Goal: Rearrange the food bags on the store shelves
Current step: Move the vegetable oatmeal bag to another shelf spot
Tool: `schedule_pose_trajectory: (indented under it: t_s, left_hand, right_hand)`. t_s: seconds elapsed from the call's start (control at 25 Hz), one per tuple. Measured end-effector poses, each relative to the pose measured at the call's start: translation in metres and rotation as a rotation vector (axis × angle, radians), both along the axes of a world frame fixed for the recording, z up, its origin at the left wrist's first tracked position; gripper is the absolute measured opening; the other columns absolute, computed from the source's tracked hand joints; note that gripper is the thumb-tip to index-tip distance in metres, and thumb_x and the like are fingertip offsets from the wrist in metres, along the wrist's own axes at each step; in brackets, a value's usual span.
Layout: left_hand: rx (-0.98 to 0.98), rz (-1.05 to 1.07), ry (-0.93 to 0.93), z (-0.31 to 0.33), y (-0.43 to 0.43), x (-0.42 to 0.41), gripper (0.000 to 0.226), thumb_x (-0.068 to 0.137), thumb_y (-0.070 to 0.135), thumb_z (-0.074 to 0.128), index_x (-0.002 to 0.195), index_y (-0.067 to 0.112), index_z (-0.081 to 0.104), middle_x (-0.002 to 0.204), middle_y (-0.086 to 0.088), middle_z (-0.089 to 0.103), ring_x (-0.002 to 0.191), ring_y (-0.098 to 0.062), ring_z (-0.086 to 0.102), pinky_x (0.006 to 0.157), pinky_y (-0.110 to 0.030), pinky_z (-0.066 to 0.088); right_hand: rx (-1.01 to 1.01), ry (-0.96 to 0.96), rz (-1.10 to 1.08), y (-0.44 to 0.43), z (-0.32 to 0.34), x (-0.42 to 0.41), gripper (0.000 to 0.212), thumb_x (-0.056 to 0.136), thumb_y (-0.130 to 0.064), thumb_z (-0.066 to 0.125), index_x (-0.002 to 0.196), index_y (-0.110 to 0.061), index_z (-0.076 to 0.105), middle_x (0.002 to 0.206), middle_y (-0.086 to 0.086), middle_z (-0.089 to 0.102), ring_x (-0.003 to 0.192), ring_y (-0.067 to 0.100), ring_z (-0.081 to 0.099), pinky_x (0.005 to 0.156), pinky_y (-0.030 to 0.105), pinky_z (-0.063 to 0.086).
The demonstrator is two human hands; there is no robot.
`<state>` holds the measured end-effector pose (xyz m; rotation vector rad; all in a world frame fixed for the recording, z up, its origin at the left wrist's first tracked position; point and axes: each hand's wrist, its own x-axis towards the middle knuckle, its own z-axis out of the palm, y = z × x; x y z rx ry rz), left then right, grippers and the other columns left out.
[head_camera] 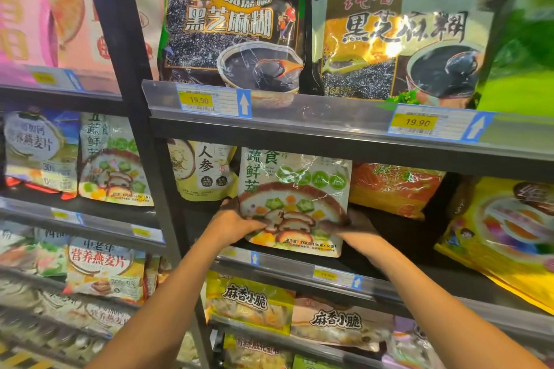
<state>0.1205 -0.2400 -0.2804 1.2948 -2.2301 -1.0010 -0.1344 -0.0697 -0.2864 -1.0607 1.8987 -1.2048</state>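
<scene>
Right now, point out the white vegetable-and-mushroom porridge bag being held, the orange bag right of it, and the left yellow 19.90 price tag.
white porridge bag (295, 204): head view, bowl picture.
orange bag (392, 189): head view, front middle.
yellow price tag (198, 100): head view, printed number.

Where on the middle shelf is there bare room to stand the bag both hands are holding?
Bare dark shelf shows right of the white mushroom-picture bag, below the orange bag and before the tilted yellow bag. Left is crowded: the pale ginseng bag nearly touches the held bag.
</scene>
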Motion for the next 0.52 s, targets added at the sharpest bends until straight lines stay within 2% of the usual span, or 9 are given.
schedule_pose_trajectory:
  t_s: [0.08, 0.16, 0.24, 0.32, 0.36, 0.4, 0.44, 0.48, 0.52]
  left_hand:
    - [0.001, -0.002, 0.006, 0.009, 0.011, 0.004, 0.047, 0.073, 0.055, 0.088, 0.104, 0.032, 0.062, 0.101, 0.008, 0.068, 0.099, -0.015, 0.064, 0.088, -0.029, 0.054]
    - [-0.008, 0.0, 0.041, 0.018, 0.022, 0.009, 0.042, 0.072, 0.058, 0.088, 0.094, 0.031, 0.064, 0.098, 0.011, 0.072, 0.098, -0.016, 0.067, 0.087, -0.034, 0.056]
    - [0.008, 0.011, 0.083, 0.026, 0.032, 0.015, 0.046, 0.067, 0.067, 0.085, 0.086, 0.029, 0.068, 0.086, 0.011, 0.074, 0.089, -0.017, 0.071, 0.076, -0.036, 0.058]
    - [0.042, 0.011, 0.152, 0.029, 0.04, 0.022, 0.054, 0.061, 0.073, 0.084, 0.09, 0.029, 0.073, 0.084, 0.011, 0.076, 0.084, -0.015, 0.073, 0.075, -0.037, 0.061]
    - [0.054, 0.012, 0.195, 0.03, 0.044, 0.026, 0.059, 0.059, 0.073, 0.084, 0.096, 0.029, 0.073, 0.09, 0.011, 0.078, 0.086, -0.012, 0.074, 0.079, -0.038, 0.062]
    - [0.08, 0.007, 0.231, 0.032, 0.05, 0.03, 0.064, 0.057, 0.073, 0.085, 0.102, 0.03, 0.072, 0.097, 0.012, 0.078, 0.09, -0.01, 0.075, 0.084, -0.039, 0.063]
    - [0.108, 0.0, 0.276, 0.031, 0.055, 0.035, 0.069, 0.055, 0.074, 0.085, 0.108, 0.032, 0.07, 0.103, 0.012, 0.078, 0.094, -0.008, 0.075, 0.088, -0.041, 0.063]
    - [0.134, -0.004, 0.309, 0.031, 0.062, 0.039, 0.072, 0.054, 0.074, 0.084, 0.111, 0.033, 0.068, 0.107, 0.012, 0.077, 0.097, -0.009, 0.075, 0.089, -0.042, 0.063]
    - [0.154, 0.003, 0.339, 0.03, 0.068, 0.044, 0.076, 0.053, 0.076, 0.082, 0.112, 0.031, 0.064, 0.109, 0.009, 0.075, 0.099, -0.01, 0.074, 0.089, -0.042, 0.063]
  right_hand:
    - [-0.005, -0.043, -0.014, 0.007, 0.003, 0.002, 0.056, 0.077, -0.044, 0.086, 0.127, -0.028, 0.067, 0.12, -0.005, 0.076, 0.107, 0.013, 0.072, 0.092, 0.034, 0.056]
    - [-0.062, -0.074, -0.032, 0.016, 0.006, 0.005, 0.049, 0.083, -0.035, 0.083, 0.128, -0.025, 0.067, 0.117, -0.005, 0.076, 0.101, 0.01, 0.072, 0.082, 0.027, 0.056]
    - [-0.113, -0.127, -0.086, 0.027, 0.013, 0.011, 0.042, 0.085, -0.028, 0.082, 0.124, -0.022, 0.069, 0.11, -0.004, 0.077, 0.097, 0.011, 0.073, 0.078, 0.025, 0.055]
    - [-0.115, -0.14, -0.119, 0.037, 0.02, 0.016, 0.033, 0.082, -0.037, 0.082, 0.108, -0.019, 0.073, 0.097, -0.001, 0.078, 0.091, 0.013, 0.072, 0.074, 0.02, 0.054]
    - [-0.093, -0.132, -0.131, 0.042, 0.022, 0.02, 0.042, 0.076, -0.05, 0.084, 0.099, -0.016, 0.075, 0.091, 0.002, 0.078, 0.087, 0.015, 0.072, 0.073, 0.02, 0.054]
    - [-0.069, -0.112, -0.135, 0.047, 0.021, 0.022, 0.063, 0.064, -0.066, 0.085, 0.094, -0.011, 0.077, 0.09, 0.007, 0.079, 0.087, 0.02, 0.073, 0.077, 0.024, 0.056]
    - [-0.057, -0.104, -0.159, 0.051, 0.018, 0.024, 0.085, 0.052, -0.078, 0.084, 0.097, -0.006, 0.077, 0.093, 0.01, 0.079, 0.089, 0.024, 0.075, 0.081, 0.032, 0.057]
    - [-0.068, -0.123, -0.179, 0.056, 0.018, 0.027, 0.099, 0.046, -0.081, 0.085, 0.107, -0.004, 0.074, 0.1, 0.011, 0.079, 0.093, 0.026, 0.075, 0.084, 0.039, 0.059]
    - [-0.095, -0.155, -0.184, 0.063, 0.018, 0.033, 0.102, 0.048, -0.077, 0.088, 0.12, -0.007, 0.066, 0.108, 0.01, 0.077, 0.098, 0.028, 0.075, 0.086, 0.044, 0.06]
